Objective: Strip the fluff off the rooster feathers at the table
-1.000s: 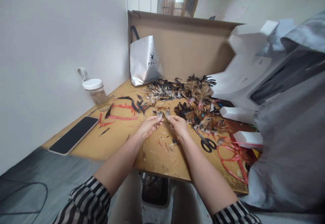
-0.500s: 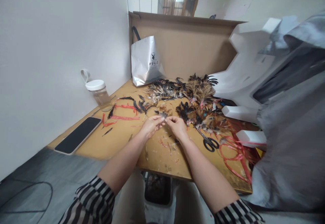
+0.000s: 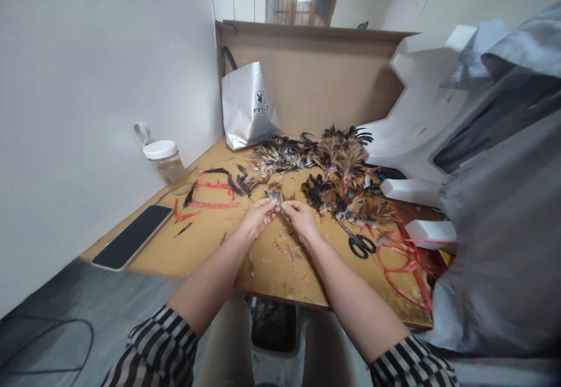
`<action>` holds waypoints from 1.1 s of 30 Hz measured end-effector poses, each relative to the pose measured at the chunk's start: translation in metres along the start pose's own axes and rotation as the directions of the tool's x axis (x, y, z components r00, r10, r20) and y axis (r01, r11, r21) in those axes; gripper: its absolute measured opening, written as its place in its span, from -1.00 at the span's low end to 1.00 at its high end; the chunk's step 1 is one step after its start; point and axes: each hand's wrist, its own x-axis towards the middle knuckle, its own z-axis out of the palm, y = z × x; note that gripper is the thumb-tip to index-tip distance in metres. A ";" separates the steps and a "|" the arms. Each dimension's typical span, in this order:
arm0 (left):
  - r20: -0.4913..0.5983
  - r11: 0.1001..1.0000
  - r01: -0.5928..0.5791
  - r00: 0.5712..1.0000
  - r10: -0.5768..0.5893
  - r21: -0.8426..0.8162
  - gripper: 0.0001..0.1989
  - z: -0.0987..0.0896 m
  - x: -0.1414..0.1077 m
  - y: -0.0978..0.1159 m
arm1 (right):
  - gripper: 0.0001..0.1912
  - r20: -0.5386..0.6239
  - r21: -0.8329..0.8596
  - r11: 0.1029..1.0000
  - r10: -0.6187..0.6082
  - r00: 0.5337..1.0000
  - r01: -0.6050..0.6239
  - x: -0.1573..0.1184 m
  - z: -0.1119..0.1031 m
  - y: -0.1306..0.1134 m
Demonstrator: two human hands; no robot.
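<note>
Over the table's middle, my left hand [image 3: 258, 216] is closed, pinching a small bunch of brown and grey feathers [image 3: 275, 186] by its lower end. The tips of the feathers point away from me. Close on the right, my right hand [image 3: 301, 218] is closed too, thumb and forefinger pressed together beside the bunch's base. What lies between those fingertips is too small to make out. Tied feather bundles [image 3: 346, 200] in black and brown lie beyond my right hand, with black-handled scissors [image 3: 360, 244] nearer me.
A heap of loose feathers [image 3: 284, 156] lies at the back before a silver bag [image 3: 248, 106]. Red plastic strips [image 3: 214, 204], a phone [image 3: 134, 238] and a lidded jar [image 3: 169, 165] are on the left. Red ribbon [image 3: 405, 267] and white foam pieces [image 3: 432, 232] stand right.
My fingertips have drawn slightly apart, and the feather bunch stands a little more upright in my left hand. The whole view has shifted slightly.
</note>
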 end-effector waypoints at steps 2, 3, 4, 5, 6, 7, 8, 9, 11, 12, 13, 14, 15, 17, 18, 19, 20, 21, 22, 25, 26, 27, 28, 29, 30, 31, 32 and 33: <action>0.006 1.000 -0.001 1.000 0.002 -0.018 -0.83 0.000 0.000 0.000 | -0.75 0.005 0.018 1.000 -0.013 1.000 0.013 0.000 0.002 0.001; 0.009 1.000 -0.002 1.000 0.002 -0.019 -0.83 0.001 0.000 0.000 | -0.75 0.004 0.023 0.999 -0.025 1.000 0.025 0.000 0.003 0.003; 0.012 1.000 -0.002 1.000 0.002 -0.017 -0.83 0.001 0.000 0.000 | -0.75 0.003 0.027 0.999 -0.039 0.999 0.039 0.001 0.003 0.004; 0.014 1.000 -0.003 1.000 0.003 -0.015 -0.83 0.001 0.000 0.000 | -0.75 0.003 0.028 0.998 -0.052 0.999 0.052 0.002 0.003 0.006; 0.016 1.000 -0.004 1.000 0.004 -0.013 -0.83 0.001 0.000 0.000 | -0.75 0.005 0.027 0.997 -0.067 0.998 0.066 0.002 0.003 0.008; 0.017 1.000 -0.005 1.000 0.005 -0.012 -0.82 0.002 0.000 -0.001 | -0.75 0.009 0.023 0.996 -0.081 0.997 0.081 0.003 0.003 0.009; 0.016 1.000 -0.005 1.000 0.005 -0.010 -0.82 0.002 0.000 -0.001 | -0.76 0.013 0.019 0.995 -0.095 0.995 0.095 0.004 0.003 0.011; 0.014 1.000 -0.006 1.000 0.006 -0.007 -0.82 0.002 0.000 -0.001 | -0.77 0.017 0.013 0.994 -0.106 0.994 0.105 0.004 0.003 0.011; 0.008 1.000 -0.006 1.000 0.006 0.004 -0.81 0.002 -0.001 -0.001 | -0.78 0.020 0.000 0.992 -0.126 0.992 0.126 0.005 0.002 0.012; 0.006 1.000 -0.006 1.000 0.006 0.011 -0.80 0.002 -0.001 -0.001 | -0.79 0.024 -0.008 0.990 -0.137 0.990 0.138 0.005 0.001 0.011; 0.007 1.000 -0.007 1.000 0.007 0.019 -0.79 0.001 -0.001 -0.001 | -0.79 0.032 -0.014 0.989 -0.148 0.989 0.148 0.005 0.001 0.010; 0.013 1.000 -0.007 1.000 0.006 0.027 -0.79 0.001 -0.001 -0.001 | -0.79 0.043 -0.016 0.988 -0.150 0.988 0.151 0.005 0.000 0.009; 0.022 0.999 -0.005 1.000 0.004 0.035 -0.79 0.001 -0.002 -0.001 | -0.79 0.051 -0.014 0.990 -0.143 0.988 0.144 0.004 0.000 0.008; 0.045 0.999 -0.003 0.999 0.000 0.050 -0.78 0.001 -0.002 0.000 | -0.78 0.052 -0.006 0.995 -0.099 0.994 0.100 0.004 -0.001 0.007; 0.056 0.998 -0.002 0.998 -0.001 0.060 -0.78 0.000 -0.003 0.000 | -0.78 0.043 -0.004 0.998 -0.069 0.997 0.069 0.003 -0.001 0.006; 0.065 0.997 -0.003 0.998 -0.002 0.073 -0.77 0.000 -0.003 0.000 | -0.77 0.030 -0.006 0.999 -0.041 0.999 0.041 0.003 -0.002 0.005; 0.072 0.996 -0.007 0.997 0.000 0.088 -0.76 0.000 -0.003 0.001 | -0.77 0.019 -0.012 1.000 -0.021 1.000 0.021 0.003 -0.002 0.005; 0.074 0.994 -0.015 0.997 0.007 0.108 -0.75 0.000 -0.003 0.001 | -0.77 0.009 -0.021 1.000 -0.011 1.000 0.011 0.003 -0.003 0.004; 0.070 0.991 -0.026 0.997 0.017 0.133 -0.74 0.001 -0.003 0.001 | -0.76 0.006 -0.029 1.000 -0.007 1.000 0.008 0.003 -0.003 0.003; 0.026 0.966 -0.088 0.996 0.084 0.244 -0.74 0.001 -0.002 -0.001 | -0.77 0.014 -0.034 0.999 -0.042 0.999 0.043 0.003 -0.005 -0.001; 0.013 0.950 -0.115 0.993 0.116 0.290 -0.74 0.001 -0.001 -0.001 | -0.76 0.010 -0.030 0.998 -0.060 0.998 0.060 0.003 -0.006 -0.003; 0.010 0.931 -0.143 0.989 0.148 0.335 -0.74 0.002 -0.001 -0.002 | -0.76 0.005 -0.028 0.997 -0.078 0.997 0.078 0.003 -0.006 -0.004; 0.015 0.912 -0.168 0.984 0.175 0.374 -0.74 0.002 0.000 -0.003 | -0.76 -0.002 -0.028 0.995 -0.095 0.995 0.095 0.003 -0.007 -0.005; 0.025 0.895 -0.186 0.981 0.193 0.405 -0.73 0.003 0.000 -0.003 | -0.76 -0.009 -0.028 0.994 -0.106 0.994 0.106 0.002 -0.007 -0.006; 0.038 0.883 -0.195 0.979 0.198 0.427 -0.73 0.003 -0.001 -0.004 | -0.76 -0.011 -0.027 0.994 -0.109 0.994 0.109 0.002 -0.008 -0.007; 0.051 0.875 -0.195 0.980 0.193 0.443 -0.73 0.004 -0.001 -0.004 | -0.76 -0.008 -0.022 0.994 -0.108 0.994 0.107 0.002 -0.008 -0.008; 0.063 0.871 -0.190 0.981 0.181 0.454 -0.74 0.004 -0.002 -0.004 | -0.76 -0.005 -0.014 0.994 -0.104 0.995 0.104 0.002 -0.009 -0.008; 0.076 0.868 -0.182 0.983 0.166 0.463 -0.74 0.005 -0.003 -0.004 | -0.76 -0.001 -0.008 0.995 -0.099 0.995 0.099 0.002 -0.010 -0.009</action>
